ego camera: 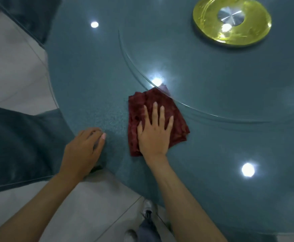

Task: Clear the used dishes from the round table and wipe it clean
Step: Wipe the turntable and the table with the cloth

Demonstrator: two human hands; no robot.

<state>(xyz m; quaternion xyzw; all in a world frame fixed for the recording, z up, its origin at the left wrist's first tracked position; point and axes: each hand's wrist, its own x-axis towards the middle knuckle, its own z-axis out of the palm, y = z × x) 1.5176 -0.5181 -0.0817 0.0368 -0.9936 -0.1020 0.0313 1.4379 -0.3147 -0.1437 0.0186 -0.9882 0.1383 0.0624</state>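
Observation:
A folded dark red cloth (178, 119) lies on the teal round table (93, 88), just outside the rim of the glass turntable (212, 75). My right hand (154, 131) presses flat on the cloth with its fingers straight and spread. My left hand (85, 149) rests at the table's near edge, its fingers curled loosely over the rim, with nothing visible in it. No dishes are in view on the table.
A gold disc with a silver hub (231, 21) sits at the turntable's centre. Two teal upholstered chairs (20, 145) stand at the left of the table. Pale floor tiles (97, 206) and my shoes show below the table's edge.

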